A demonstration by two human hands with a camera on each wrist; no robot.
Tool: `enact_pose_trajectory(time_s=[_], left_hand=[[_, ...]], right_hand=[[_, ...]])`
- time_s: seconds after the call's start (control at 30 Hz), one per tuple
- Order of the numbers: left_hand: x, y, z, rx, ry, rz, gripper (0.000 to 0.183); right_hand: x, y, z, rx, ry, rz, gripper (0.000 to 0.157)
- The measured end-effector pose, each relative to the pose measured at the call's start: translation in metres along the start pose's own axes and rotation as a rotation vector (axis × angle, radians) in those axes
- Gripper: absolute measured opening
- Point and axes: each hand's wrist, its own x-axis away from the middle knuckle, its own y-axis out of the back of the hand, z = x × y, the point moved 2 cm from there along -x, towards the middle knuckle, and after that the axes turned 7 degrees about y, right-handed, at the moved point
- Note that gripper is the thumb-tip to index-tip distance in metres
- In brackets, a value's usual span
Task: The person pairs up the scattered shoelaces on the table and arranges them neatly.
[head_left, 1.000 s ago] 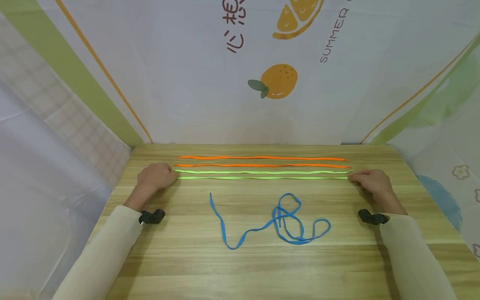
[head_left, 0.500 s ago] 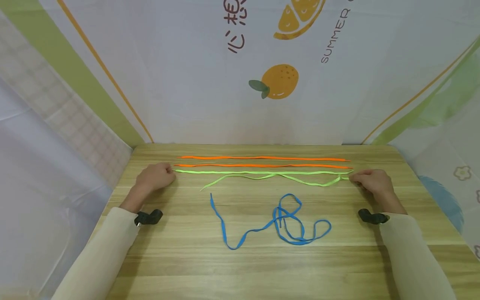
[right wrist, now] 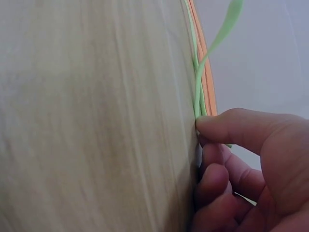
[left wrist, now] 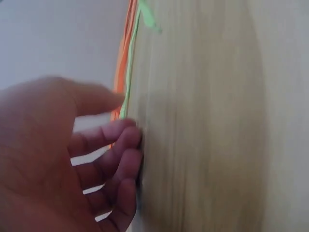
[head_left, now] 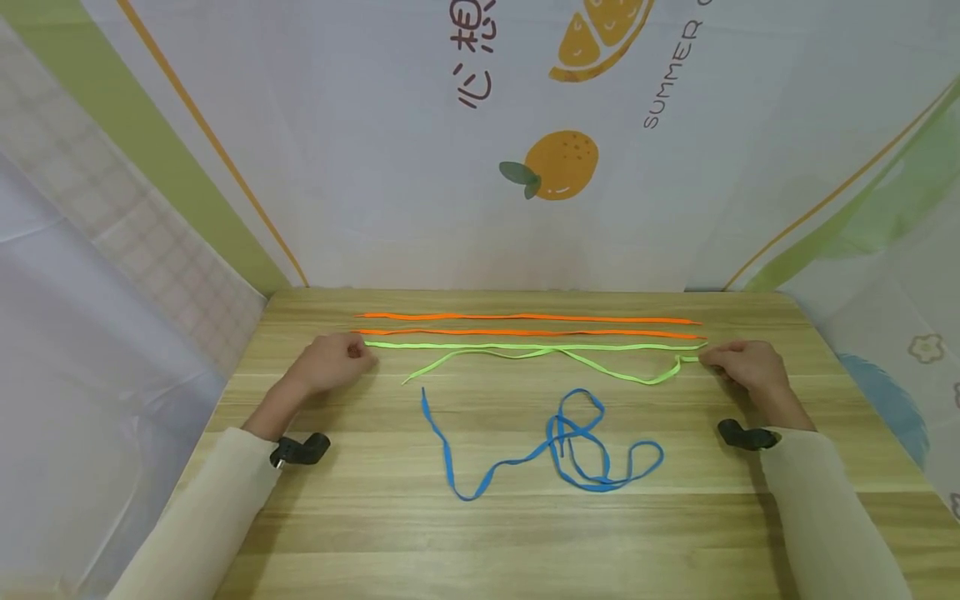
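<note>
In the head view, my right hand [head_left: 746, 364] pinches the right end of a light-green shoelace [head_left: 652, 382] between thumb and fingers. From there this lace runs loosely left in waves, its left end lying free on the table. Behind it a second green shoelace [head_left: 487, 346] lies almost straight. My left hand [head_left: 333, 364] is at that straight lace's left end. In the left wrist view its thumb [left wrist: 108, 99] stands apart from the loosely bent fingers, with the green lace's end showing near the gap. Whether the fingertips touch it, I cannot tell.
Two orange shoelaces [head_left: 450, 316] lie stretched side by side near the table's back edge. A blue shoelace [head_left: 448, 458] lies tangled in front of the green ones. A printed cloth [head_left: 375, 167] hangs behind the wooden table [head_left: 525, 550].
The front green lace, straight between both hands before, has come loose from my left hand and sprung rightward into waves. My left hand has since shifted right. The right hand has stayed in place.
</note>
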Motion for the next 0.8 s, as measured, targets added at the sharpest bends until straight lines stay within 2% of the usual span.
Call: enact_pose_trajectory(time_s=[0.07, 0.23, 0.37, 0.6, 0.8], left_hand=[[0.003, -0.003, -0.013, 0.02, -0.021, 0.037, 0.025], [0.003, -0.017, -0.032, 0.047, -0.105, 0.108, 0.021], [0.001, -0.025, -0.042, 0.032, -0.122, 0.142, 0.017], [-0.001, -0.029, -0.049, -0.02, -0.126, 0.131, 0.012], [0.0, -0.03, -0.051, -0.013, -0.116, 0.126, 0.011]], right_hand=[[0.0, 0.0, -0.001, -0.002, 0.004, 0.0, 0.046], [0.0, -0.001, -0.004, -0.01, 0.015, 0.011, 0.046], [0.0, -0.002, -0.005, -0.026, 0.012, 0.02, 0.046], [0.0, 0.0, -0.003, -0.007, 0.014, 0.022, 0.049], [-0.001, -0.001, -0.004, -0.001, 0.01, 0.017, 0.047]])
